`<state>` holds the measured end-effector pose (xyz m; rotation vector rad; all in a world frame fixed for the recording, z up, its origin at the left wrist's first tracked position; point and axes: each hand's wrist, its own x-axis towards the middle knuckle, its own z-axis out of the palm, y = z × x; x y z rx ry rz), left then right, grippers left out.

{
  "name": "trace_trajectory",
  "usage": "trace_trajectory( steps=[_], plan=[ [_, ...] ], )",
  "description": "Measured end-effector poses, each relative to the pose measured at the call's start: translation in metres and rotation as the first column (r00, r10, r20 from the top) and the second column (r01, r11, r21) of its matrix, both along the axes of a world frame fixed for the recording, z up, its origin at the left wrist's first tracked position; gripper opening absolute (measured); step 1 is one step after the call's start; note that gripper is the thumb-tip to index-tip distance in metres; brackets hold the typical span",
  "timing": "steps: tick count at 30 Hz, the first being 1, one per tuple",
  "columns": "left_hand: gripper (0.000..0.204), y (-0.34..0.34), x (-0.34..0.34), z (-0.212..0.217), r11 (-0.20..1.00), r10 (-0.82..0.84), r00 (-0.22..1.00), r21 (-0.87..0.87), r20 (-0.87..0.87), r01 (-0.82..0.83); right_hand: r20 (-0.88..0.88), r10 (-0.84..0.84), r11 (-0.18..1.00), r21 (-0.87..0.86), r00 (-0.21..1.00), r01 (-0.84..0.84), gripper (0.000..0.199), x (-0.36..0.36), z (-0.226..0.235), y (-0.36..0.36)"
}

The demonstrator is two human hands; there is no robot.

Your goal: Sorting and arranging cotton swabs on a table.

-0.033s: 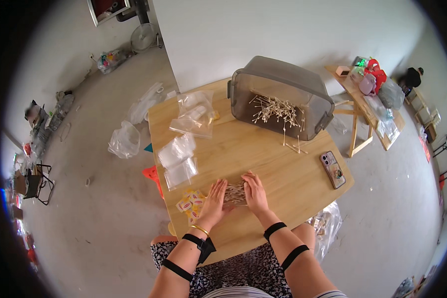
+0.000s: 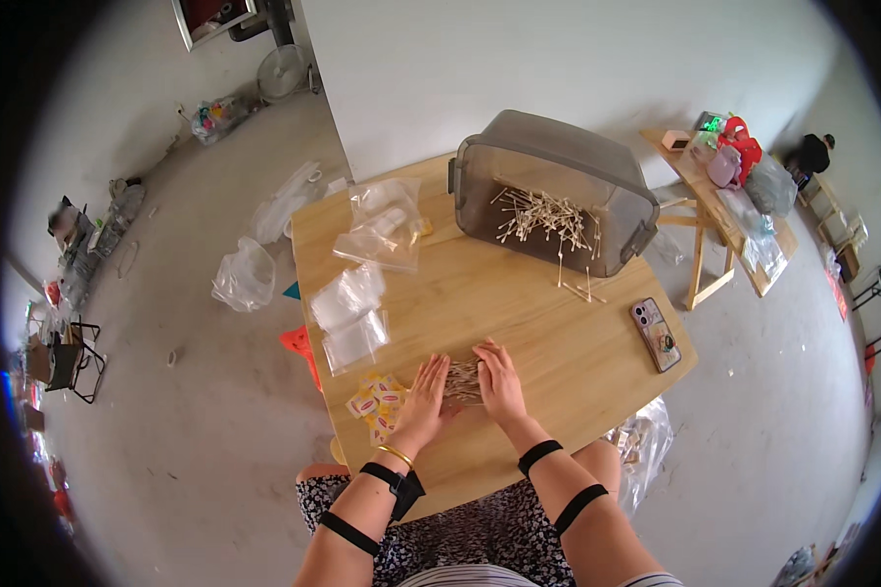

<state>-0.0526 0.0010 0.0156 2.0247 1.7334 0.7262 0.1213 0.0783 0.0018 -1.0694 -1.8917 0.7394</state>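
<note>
A person sits at the near edge of a wooden worktop [image 2: 499,303], both forearms reaching in over it. The left hand [image 2: 424,399] and right hand [image 2: 500,382] hold a bundle of swabs [image 2: 463,383] between them, one at each end, their fingers extended rather than curled. The bundle lies on the worktop, nearer the near edge than the far one.

Just beside the left hand, toward the left edge, yellow-and-white sachets [image 2: 374,403] lie scattered. Farther up that edge are clear bags [image 2: 354,335], and near the far left corner lie more plastic packs [image 2: 382,227].

At the far edge, a grey box [image 2: 558,147] rests on its side, its mouth toward the person. Loose sticks [image 2: 548,217] are heaped inside, and a few spill onto the worktop. Near the right edge lies a phone [image 2: 656,336], well apart from the right hand.
</note>
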Motion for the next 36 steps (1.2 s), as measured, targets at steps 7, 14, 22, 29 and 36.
trace_trajectory(
  steps=[7, 14, 22, 29, 36],
  plan=[
    [0.086, -0.006, 0.010, -0.013, 0.994, 0.037, 0.999, 0.105, 0.015, -0.038, -0.035, -0.114, 0.988, -0.107, 0.993, 0.110, 0.030, -0.022, 0.008, -0.024],
    [0.086, -0.004, 0.021, -0.011, 0.995, 0.012, 0.998, 0.101, 0.069, -0.019, 0.050, -0.063, 0.998, 0.023, 0.997, 0.062, 0.036, -0.015, 0.000, -0.022],
    [0.105, -0.006, 0.009, 0.002, 0.994, 0.065, 0.998, 0.094, -0.014, -0.063, 0.099, -0.045, 0.999, -0.010, 0.994, 0.047, 0.037, 0.010, 0.010, -0.006],
    [0.118, -0.009, -0.006, -0.001, 0.995, 0.088, 0.993, 0.045, -0.073, -0.085, 0.214, 0.059, 0.994, 0.074, 0.975, -0.076, 0.036, -0.013, 0.018, 0.036],
    [0.132, -0.009, 0.001, 0.006, 0.972, 0.230, 0.956, -0.001, -0.182, -0.234, 0.416, 0.200, 0.979, -0.040, 0.887, -0.202, 0.033, -0.038, 0.020, 0.061]
  ],
)
